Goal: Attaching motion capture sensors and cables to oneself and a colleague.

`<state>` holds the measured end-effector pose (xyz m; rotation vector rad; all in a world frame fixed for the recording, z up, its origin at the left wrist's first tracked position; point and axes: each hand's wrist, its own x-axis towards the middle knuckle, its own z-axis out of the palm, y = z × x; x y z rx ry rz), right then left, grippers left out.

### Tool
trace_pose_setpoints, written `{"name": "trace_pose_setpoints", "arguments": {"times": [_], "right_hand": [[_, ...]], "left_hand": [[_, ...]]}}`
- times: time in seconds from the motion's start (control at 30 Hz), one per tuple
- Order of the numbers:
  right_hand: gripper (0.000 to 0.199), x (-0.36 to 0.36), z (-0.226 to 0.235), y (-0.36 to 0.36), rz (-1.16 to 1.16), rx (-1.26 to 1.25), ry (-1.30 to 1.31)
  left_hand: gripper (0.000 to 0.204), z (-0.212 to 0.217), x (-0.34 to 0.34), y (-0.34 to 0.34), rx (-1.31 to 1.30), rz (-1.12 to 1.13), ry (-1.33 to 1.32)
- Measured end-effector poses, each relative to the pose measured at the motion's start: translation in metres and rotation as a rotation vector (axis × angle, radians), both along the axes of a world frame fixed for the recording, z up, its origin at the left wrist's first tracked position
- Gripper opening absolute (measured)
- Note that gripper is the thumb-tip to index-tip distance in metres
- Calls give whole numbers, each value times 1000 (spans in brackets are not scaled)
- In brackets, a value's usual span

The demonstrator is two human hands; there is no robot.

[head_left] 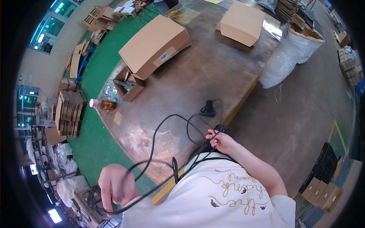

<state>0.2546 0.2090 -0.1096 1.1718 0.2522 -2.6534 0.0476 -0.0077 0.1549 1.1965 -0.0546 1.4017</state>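
Observation:
My left hand point(117, 184) is at the lower left, fingers curled round a black cable point(153, 141). The cable sweeps in loose loops across the table's near edge and in front of my white shirt. My right hand point(221, 142), at the table's near right edge, pinches a stretch of the same dark cabling. Just beyond its fingers is a black connector-like piece point(223, 129), partly hidden by cable. A small black block, like a power adapter point(208, 109), lies on the worn brown table point(175, 89) with cable around it.
A large closed carton point(154, 43) and a second carton point(243, 22) sit farther back. Left of them are a small open box point(129, 89) of parts and a pink-capped bottle point(102, 105). A translucent plastic sack point(283, 62) stands against the table's right side.

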Motion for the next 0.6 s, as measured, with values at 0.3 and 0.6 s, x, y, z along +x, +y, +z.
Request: {"name": "trace_pose_setpoints", "arguments": {"times": [0.3,0.6], "right_hand": [[36,8,-1,-14,301,556,245],[14,-2,-3,-16,701,2061,120]], "left_hand": [[12,22,8,-28,96,527,-452],[16,70,9,-39,245,354,-243]]}}
